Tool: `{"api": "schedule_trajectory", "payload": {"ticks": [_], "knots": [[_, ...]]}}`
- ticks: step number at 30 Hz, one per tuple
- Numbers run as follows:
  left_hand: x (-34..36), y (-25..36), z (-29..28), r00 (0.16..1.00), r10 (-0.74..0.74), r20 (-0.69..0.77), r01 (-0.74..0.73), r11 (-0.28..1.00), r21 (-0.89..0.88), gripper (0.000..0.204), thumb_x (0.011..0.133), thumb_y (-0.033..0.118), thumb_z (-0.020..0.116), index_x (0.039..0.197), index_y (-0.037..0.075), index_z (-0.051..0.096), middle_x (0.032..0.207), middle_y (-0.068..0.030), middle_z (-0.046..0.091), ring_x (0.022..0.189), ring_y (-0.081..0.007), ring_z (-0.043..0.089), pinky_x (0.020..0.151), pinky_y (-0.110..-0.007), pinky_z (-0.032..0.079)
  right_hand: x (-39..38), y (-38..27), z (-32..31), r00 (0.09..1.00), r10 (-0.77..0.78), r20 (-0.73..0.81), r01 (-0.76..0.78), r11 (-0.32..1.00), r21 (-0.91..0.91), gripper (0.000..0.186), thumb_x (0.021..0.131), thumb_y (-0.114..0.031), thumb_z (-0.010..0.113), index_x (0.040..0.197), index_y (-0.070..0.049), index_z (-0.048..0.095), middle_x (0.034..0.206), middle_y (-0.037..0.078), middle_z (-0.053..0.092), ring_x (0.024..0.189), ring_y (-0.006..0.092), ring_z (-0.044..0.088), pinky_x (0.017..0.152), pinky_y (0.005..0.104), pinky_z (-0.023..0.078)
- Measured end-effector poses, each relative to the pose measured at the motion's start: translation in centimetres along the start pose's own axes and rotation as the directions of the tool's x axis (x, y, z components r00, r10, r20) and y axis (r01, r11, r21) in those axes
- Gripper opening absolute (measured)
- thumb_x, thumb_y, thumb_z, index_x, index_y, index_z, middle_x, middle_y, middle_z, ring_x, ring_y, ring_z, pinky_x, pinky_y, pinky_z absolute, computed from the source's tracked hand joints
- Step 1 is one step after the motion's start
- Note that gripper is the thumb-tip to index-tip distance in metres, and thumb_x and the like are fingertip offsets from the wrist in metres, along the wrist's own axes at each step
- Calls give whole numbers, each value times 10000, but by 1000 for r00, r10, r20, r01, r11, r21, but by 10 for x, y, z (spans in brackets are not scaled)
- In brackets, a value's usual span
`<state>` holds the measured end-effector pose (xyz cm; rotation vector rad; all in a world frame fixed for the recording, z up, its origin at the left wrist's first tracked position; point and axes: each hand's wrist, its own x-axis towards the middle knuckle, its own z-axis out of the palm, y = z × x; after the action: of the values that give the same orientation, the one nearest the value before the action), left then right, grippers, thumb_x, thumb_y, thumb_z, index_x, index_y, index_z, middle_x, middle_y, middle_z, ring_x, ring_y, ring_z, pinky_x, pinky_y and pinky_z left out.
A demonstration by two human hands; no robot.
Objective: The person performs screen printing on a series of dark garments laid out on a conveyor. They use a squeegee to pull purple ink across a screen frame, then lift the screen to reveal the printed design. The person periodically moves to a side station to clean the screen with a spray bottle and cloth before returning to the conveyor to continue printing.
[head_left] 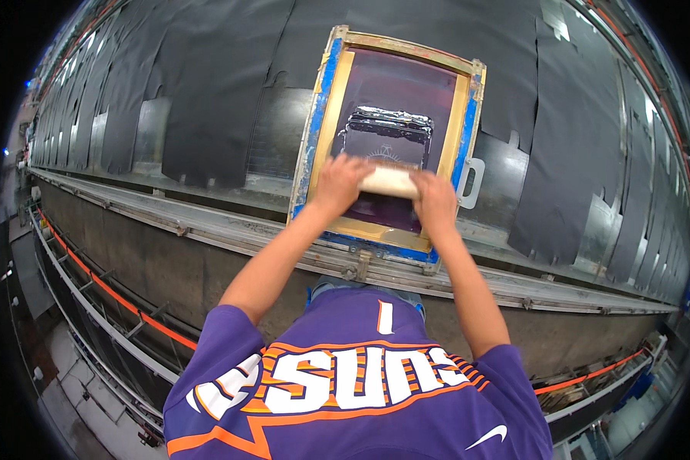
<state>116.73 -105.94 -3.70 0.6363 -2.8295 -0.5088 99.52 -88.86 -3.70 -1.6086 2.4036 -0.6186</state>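
A squeegee with a pale wooden handle [389, 182] lies crosswise over a screen printing frame [400, 44]. My left hand [340, 184] grips its left end and my right hand [435, 201] its right end, the fingers of both wrapped round it. Motion blurs the handle a little, and its blade is mostly hidden. Beyond it the dark mesh [399, 77] shows a pale line design inside a dark block. A thick, shiny streak of dark ink with white flecks [391, 117] lies across the block's far edge. Blue and yellowish tape borders the mesh.
The frame stands on a long table with overlapping black sheets [207, 107]. A grey handle [471, 184] sits beside the frame's right side. A metal rail [230, 228] runs along the table's near edge. Orange rails [123, 287] follow the walkway behind me on both sides.
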Motion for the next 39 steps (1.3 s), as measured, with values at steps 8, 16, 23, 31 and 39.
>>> {"api": "schedule_trajectory", "payload": {"ticks": [8, 16, 23, 31, 39], "knots": [[70, -19, -22, 999, -44, -1, 43, 992, -118, 347, 723, 57, 724, 1030, 213, 769, 986, -34, 735, 953, -252, 663, 840, -396, 539, 70, 21, -39, 998, -47, -31, 47, 999, -14, 342, 712, -69, 741, 1048, -127, 707, 1004, 57, 676, 973, 273, 614, 848, 405, 472], [33, -14, 32, 994, -100, -52, 90, 980, -178, 237, 676, 39, 676, 889, 116, 747, 891, -117, 694, 925, -325, 639, 835, -431, 516, 32, 19, -2, 998, 34, -51, -28, 992, 122, 444, 707, 20, 663, 1113, -159, 693, 1050, 79, 676, 982, 333, 639, 833, 440, 517], [-55, 33, 14, 992, -75, 102, 75, 997, 3, 335, 675, 74, 695, 978, 214, 714, 995, 19, 656, 1014, -213, 576, 833, -382, 439, -41, 25, -21, 983, -6, 183, -96, 832, 546, 453, 798, -66, 734, 1239, -81, 630, 1080, 127, 604, 1002, 280, 580, 894, 410, 463], [-75, 29, 42, 999, -42, 16, 44, 993, -113, 425, 677, 61, 699, 1075, 209, 691, 1173, 26, 654, 1144, -204, 552, 856, -377, 434, 17, 189, 43, 832, 553, 46, -362, 478, 800, 255, 998, -214, 605, 1185, -42, 614, 723, -7, 512, 603, 93, 478, 525, 255, 414], [-110, 16, -9, 998, -35, 44, 40, 991, -131, 408, 676, 64, 694, 1069, 169, 661, 1141, -9, 651, 1145, -242, 566, 842, -402, 481, 57, 122, -4, 790, 440, -426, -297, 884, 362, 292, 1006, -225, 540, 1158, -33, 698, 1102, 146, 716, 960, 276, 662, 851, 375, 514]]}}
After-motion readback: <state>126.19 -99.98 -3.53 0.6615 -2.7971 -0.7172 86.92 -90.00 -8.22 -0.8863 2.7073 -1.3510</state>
